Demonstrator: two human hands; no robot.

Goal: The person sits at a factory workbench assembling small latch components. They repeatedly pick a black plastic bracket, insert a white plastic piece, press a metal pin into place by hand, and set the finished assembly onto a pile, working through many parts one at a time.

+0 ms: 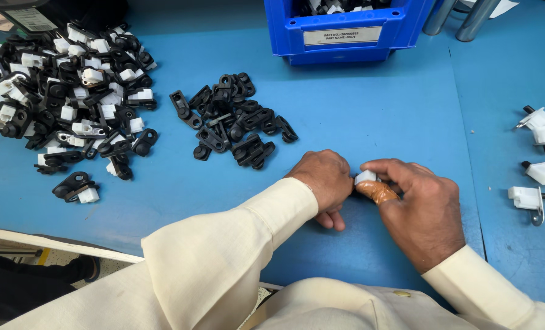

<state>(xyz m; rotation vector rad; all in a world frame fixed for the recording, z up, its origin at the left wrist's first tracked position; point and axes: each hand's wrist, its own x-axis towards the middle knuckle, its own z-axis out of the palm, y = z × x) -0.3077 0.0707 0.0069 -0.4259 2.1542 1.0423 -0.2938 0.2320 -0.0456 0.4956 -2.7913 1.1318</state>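
My left hand (322, 183) and my right hand (419, 205) meet low on the blue table (376, 104), both closed around one small white plastic piece (365, 177) pinched between the fingers. The right thumb wears a brown tape wrap. Any black part under the fingers is hidden. A loose heap of black plastic brackets (232, 119) lies just beyond my left hand. Both arms wear cream sleeves.
A large pile of black-and-white assembled parts (70, 91) covers the far left. A blue bin (346, 27) with a label stands at the back centre. Several white parts with metal pins (538, 156) lie at the right edge. Two metal legs (459, 18) rise behind.
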